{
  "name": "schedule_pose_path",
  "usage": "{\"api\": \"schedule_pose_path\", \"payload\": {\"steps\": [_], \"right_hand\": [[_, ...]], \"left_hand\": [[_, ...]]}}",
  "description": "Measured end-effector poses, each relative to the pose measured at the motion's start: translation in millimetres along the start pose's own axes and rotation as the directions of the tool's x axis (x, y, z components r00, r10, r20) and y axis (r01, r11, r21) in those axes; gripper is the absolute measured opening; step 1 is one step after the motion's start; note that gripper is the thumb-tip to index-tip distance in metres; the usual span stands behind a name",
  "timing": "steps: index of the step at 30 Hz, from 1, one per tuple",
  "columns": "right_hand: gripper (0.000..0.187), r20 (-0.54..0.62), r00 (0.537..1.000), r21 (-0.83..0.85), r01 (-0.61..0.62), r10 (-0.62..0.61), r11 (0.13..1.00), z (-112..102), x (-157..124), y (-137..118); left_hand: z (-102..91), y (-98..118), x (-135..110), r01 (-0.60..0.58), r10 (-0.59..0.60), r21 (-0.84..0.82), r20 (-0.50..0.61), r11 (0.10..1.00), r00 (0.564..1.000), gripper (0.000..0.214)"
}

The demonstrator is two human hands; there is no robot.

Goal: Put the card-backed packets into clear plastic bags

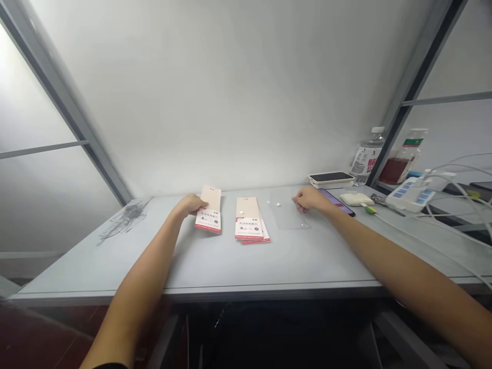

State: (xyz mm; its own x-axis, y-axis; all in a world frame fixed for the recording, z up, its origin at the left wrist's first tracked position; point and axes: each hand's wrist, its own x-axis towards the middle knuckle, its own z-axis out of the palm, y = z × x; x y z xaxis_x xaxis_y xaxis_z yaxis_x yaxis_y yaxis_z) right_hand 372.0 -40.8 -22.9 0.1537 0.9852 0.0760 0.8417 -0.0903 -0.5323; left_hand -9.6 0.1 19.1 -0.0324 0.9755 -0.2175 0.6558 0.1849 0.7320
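My left hand (191, 204) has its thumb and fingers closed on the left edge of a flat pale-pink packet (209, 219). The packet has a white printed label and a red lower edge, and it is tilted slightly. Just right of it, similar packets (249, 228) lie overlapping on the desk, with a small white button on the top one. Farther right, a clear plastic pouch (285, 219) with a white button (279, 204) lies flat. My right hand (306, 198) pinches the pouch near its upper right edge.
The grey desk (200, 269) meets a white wall at the back. Scribbled dark marks (126, 220) are at its left. On the right are phones (331, 178), a white charger (356, 199), a power strip (410, 193) with loose cables, a water bottle (367, 159) and a jar of red liquid (403, 159).
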Motion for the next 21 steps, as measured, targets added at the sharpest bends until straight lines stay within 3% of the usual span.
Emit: {"api": "schedule_pose_path", "payload": {"steps": [3, 7, 9, 12, 13, 17, 21], "right_hand": [[0.032, 0.084, 0.996, -0.093, -0.031, 0.039, 0.995, -0.6, 0.2, 3.0], [0.019, 0.058, 0.994, -0.209, -0.08, 0.094, 0.975, -3.3, -1.8, -1.0], [0.013, 0.001, 0.995, -0.251, -0.1, 0.104, 0.963, -5.2, -3.5, -5.0], [0.02, -0.086, 0.993, -0.285, -0.108, 0.087, 0.952, -6.8, -7.5, -13.9], [0.023, -0.111, 0.991, -0.288, -0.101, 0.071, 0.952, -6.6, -9.6, -17.9], [0.028, -0.141, 0.988, -0.233, 0.032, -0.067, 0.972, -1.4, -23.9, -38.6], [0.027, -0.085, 0.97, -0.146, 0.216, -0.23, 0.965, 8.3, -40.7, -58.5]], "left_hand": [[-1.2, -8.1, 7.8, 0.049, -0.047, 0.078, -0.023, 0.996, 0.999, 0.02], [-1.9, -10.7, 8.5, 0.088, -0.073, 0.287, -0.064, 0.954, 0.995, 0.027], [-1.1, -7.6, 4.0, 0.08, -0.026, 0.428, -0.131, 0.9, 0.991, 0.028], [6.7, 1.0, -7.6, 0.043, 0.105, 0.557, -0.231, 0.829, 0.967, 0.032], [12.1, 4.4, -12.7, 0.018, 0.139, 0.564, -0.234, 0.825, 0.962, 0.033], [46.6, 16.5, -35.6, -0.315, 0.385, 0.422, -0.091, 0.85, 0.919, 0.041], [79.9, 21.8, -51.2, -0.413, 0.437, 0.417, 0.04, 0.81, 0.898, 0.043]]}}
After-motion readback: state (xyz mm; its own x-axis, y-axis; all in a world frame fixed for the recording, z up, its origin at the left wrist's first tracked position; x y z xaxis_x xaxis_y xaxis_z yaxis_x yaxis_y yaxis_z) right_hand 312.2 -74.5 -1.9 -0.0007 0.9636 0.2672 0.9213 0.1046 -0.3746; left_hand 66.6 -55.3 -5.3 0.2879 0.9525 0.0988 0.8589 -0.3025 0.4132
